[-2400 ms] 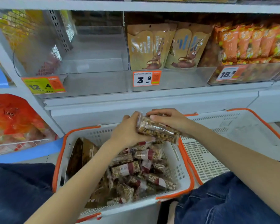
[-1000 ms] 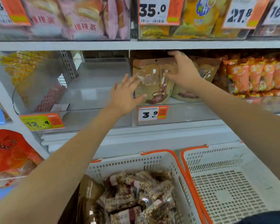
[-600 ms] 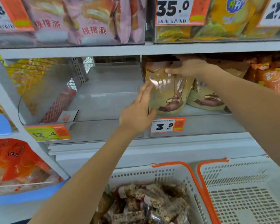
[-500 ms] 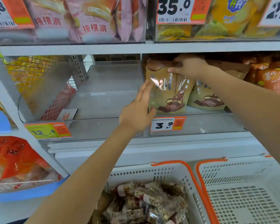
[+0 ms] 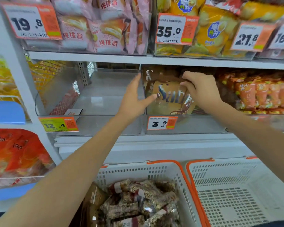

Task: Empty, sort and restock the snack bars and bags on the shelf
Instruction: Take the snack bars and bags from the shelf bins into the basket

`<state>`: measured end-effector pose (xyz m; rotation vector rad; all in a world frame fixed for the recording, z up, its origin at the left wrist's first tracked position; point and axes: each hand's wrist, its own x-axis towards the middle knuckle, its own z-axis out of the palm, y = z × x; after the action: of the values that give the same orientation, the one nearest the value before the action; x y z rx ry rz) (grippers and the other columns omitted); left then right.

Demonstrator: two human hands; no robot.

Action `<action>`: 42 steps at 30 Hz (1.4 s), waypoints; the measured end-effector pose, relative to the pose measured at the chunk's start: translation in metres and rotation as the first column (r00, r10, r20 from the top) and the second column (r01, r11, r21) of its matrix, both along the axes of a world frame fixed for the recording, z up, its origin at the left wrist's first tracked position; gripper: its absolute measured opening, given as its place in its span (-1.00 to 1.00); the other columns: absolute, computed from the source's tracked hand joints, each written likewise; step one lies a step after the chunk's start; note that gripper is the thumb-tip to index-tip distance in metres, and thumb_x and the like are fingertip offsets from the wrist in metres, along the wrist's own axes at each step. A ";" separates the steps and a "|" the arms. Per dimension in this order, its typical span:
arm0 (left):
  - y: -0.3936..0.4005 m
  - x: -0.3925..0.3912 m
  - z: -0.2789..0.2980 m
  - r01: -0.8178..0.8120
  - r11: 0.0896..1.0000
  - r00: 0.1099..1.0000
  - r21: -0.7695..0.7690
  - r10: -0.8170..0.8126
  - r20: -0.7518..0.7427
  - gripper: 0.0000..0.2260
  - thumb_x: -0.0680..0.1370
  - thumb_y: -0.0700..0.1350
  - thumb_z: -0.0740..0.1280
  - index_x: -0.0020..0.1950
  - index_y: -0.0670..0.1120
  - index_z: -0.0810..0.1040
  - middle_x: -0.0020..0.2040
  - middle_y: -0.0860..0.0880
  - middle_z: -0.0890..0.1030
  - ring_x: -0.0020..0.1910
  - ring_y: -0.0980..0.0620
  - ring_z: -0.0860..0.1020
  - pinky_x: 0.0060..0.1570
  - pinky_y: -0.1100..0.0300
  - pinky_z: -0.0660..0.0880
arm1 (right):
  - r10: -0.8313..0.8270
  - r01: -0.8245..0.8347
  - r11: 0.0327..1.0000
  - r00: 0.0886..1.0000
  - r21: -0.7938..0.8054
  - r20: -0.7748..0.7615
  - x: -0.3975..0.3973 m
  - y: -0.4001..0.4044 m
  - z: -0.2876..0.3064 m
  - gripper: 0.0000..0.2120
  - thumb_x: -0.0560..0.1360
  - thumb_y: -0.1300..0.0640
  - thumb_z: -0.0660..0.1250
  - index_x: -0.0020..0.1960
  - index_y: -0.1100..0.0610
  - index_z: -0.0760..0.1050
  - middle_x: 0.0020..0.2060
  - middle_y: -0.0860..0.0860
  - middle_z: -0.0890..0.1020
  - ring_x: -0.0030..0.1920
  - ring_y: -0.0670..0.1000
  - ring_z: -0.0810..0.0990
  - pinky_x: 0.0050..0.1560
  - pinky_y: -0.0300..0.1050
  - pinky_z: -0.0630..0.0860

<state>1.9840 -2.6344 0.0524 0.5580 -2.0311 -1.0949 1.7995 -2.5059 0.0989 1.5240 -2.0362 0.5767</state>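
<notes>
A: The top edge of a brown snack bag (image 5: 169, 95) is pinched by the right hand (image 5: 202, 90), fingers curled over it, inside the clear bin (image 5: 184, 126) at the middle of the shelf (image 5: 138, 141).

B: And the left hand (image 5: 134, 99) is held flat and released, fingers straight, thumb tip laid against the bag's left side, right at the divider between two bins.

A: The bag is kept upright, above the 3.9 price tag (image 5: 161, 122) at the bin's front edge.

B: The neighbouring bin (image 5: 105, 99), to the left, is marked by a yellow 12.4 tag (image 5: 58, 124); only a small card (image 5: 73, 112) is seen near its front left corner.

A: Orange bags (image 5: 261, 94) are packed along the shelf's right end.

B: Below, nut snack bars (image 5: 138, 200) are heaped in the left white basket (image 5: 154, 171), orange-rimmed, with something brown tucked at its left wall.

A: A second basket (image 5: 236, 190) is set touching it on the right.

B: Above, pink cake packs (image 5: 105, 27) and yellow chip bags (image 5: 216, 30) are lined along the upper shelf.
</notes>
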 end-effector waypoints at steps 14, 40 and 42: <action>0.049 0.106 0.059 -0.216 0.935 0.961 -0.281 0.152 -0.232 -0.93 0.49 -0.16 0.37 -0.15 -0.13 0.52 -0.31 0.08 0.52 -0.29 0.13 0.47 -0.19 0.23 0.44 | 0.303 -0.309 0.933 0.951 -0.183 -0.061 0.114 0.024 0.048 -0.87 0.49 0.15 0.27 -0.10 0.17 0.56 -0.21 0.05 0.64 -0.10 0.13 0.55 -0.05 0.07 0.42; 0.097 0.331 -0.178 -0.580 0.749 0.766 0.320 0.367 0.528 -0.86 0.44 -0.17 0.46 -0.08 -0.09 0.54 -0.18 0.04 0.63 -0.18 0.14 0.58 -0.30 0.41 0.38 | 0.462 -0.732 0.477 0.679 0.486 0.570 0.310 -0.071 -0.221 -0.52 0.39 0.13 0.47 0.27 -0.05 0.47 0.35 -0.04 0.41 0.39 0.06 0.29 0.33 0.20 0.25; 0.096 0.329 -0.180 -0.593 0.736 0.768 0.328 0.393 0.507 -0.83 0.44 -0.12 0.47 -0.04 -0.06 0.54 -0.13 0.07 0.63 -0.13 0.13 0.59 -0.26 0.38 0.42 | 0.428 -0.708 0.532 0.698 0.464 0.574 0.304 -0.068 -0.223 -0.45 0.40 0.12 0.48 0.34 -0.08 0.40 0.46 -0.04 0.28 0.48 0.08 0.15 0.43 0.24 0.13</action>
<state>2.3132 -2.5380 -0.1271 1.6212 -1.7392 -1.1882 2.1033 -2.5738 -0.1242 2.8134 -2.0931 0.4268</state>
